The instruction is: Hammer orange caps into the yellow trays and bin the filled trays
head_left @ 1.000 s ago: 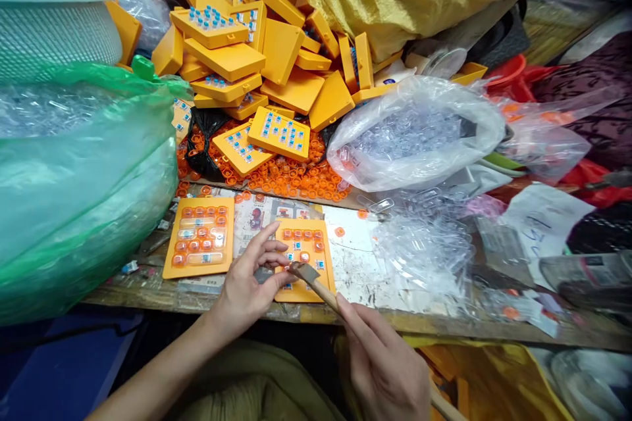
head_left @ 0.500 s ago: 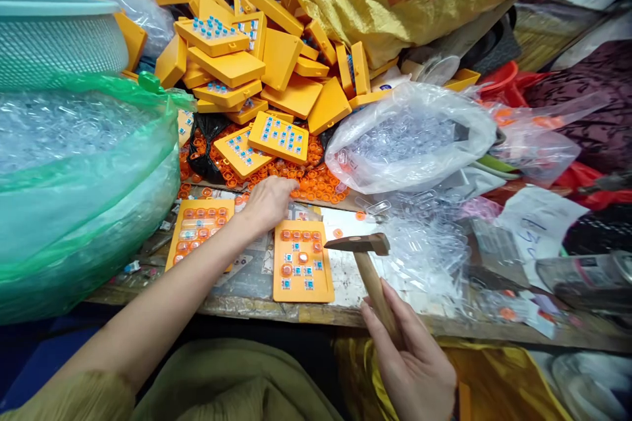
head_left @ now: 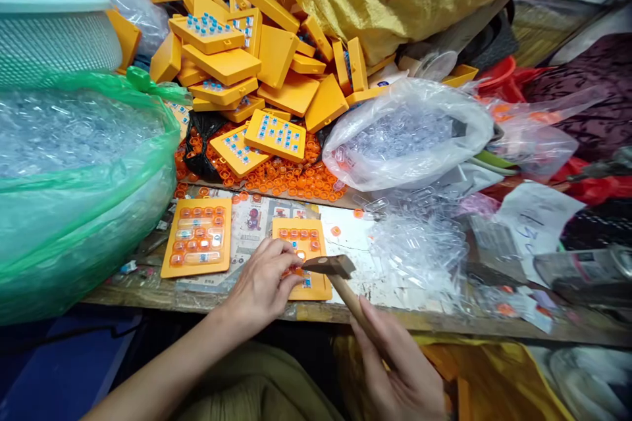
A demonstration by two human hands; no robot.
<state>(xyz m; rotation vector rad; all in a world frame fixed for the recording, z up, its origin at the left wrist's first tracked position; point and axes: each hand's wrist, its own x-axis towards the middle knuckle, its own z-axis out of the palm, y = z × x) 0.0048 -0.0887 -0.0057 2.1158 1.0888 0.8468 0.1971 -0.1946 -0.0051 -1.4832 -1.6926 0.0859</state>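
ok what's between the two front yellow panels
In the head view, a printed sheet, partly covered by the left hand, lies between the left panel and the right panel.

Left panel (head_left: pixel 197 270) and right panel (head_left: pixel 317 293) lie before heaped cases (head_left: pixel 277 56).

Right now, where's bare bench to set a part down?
White strip between right tray and clear plastic pile: mostly bare, hammer partly in front. Printed paper between left tray and right tray: small gap, left hand over its near side. Crowded: back, with orange caps and yellow boxes.
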